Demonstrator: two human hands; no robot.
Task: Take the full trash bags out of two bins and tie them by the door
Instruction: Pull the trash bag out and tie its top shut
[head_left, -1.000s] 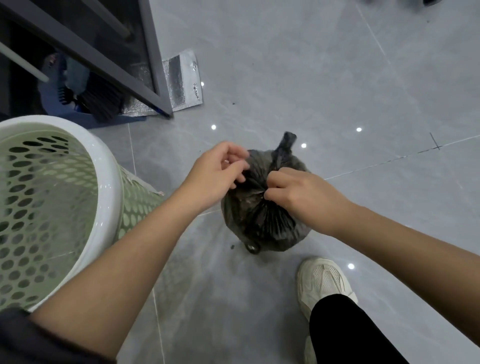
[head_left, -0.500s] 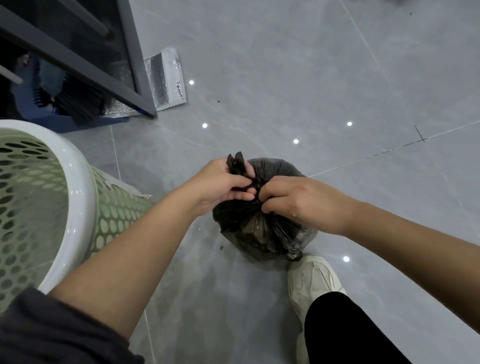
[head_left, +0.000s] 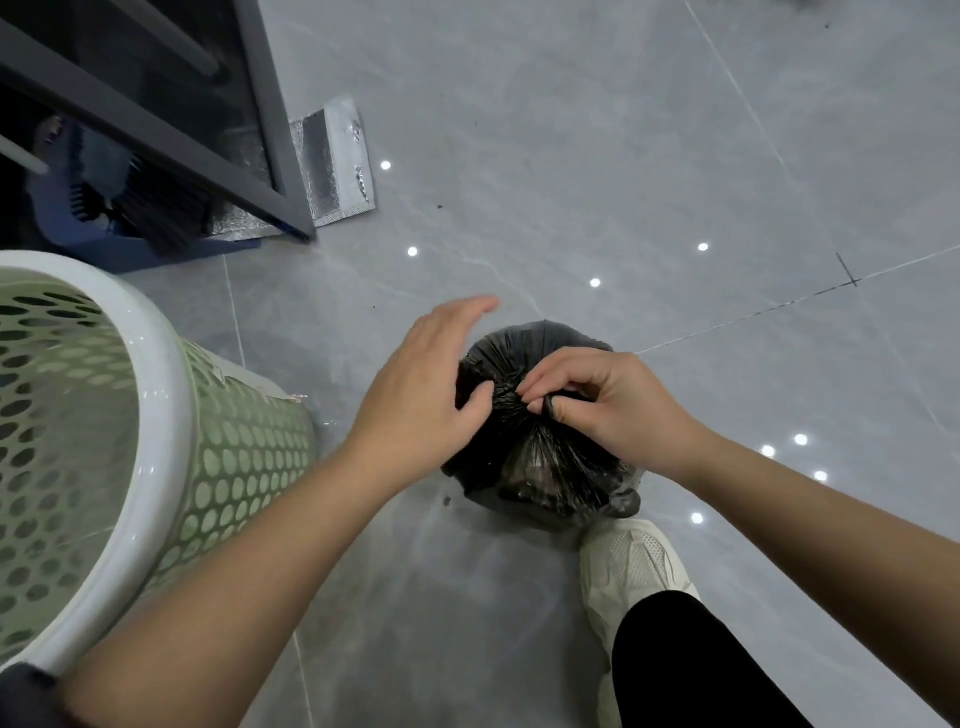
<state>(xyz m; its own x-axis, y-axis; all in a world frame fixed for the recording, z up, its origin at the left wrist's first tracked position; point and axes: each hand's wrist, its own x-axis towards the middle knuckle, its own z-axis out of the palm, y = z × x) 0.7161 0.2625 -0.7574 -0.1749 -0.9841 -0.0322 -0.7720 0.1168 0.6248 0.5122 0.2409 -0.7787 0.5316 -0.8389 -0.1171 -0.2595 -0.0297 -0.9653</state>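
Your left hand (head_left: 431, 384) has let go of the bag (head_left: 540, 467): half a second ago it pinched the neck, now its fingers are spread flat over the top. Your right hand (head_left: 608, 400) stays clamped on the gathered neck, a strip looped round one finger. The bag sits on the floor (head_left: 571, 156) between the bin (head_left: 156, 415) and your shoe (head_left: 634, 566). The knot looks unfinished.

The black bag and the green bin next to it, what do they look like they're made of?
Black bag: thin plastic film, glossy, judging by its fine gathered creases and sheen under the right hand. Green bin: moulded hard plastic, probably; perforated matte green wall, smooth white rim with bright highlights.
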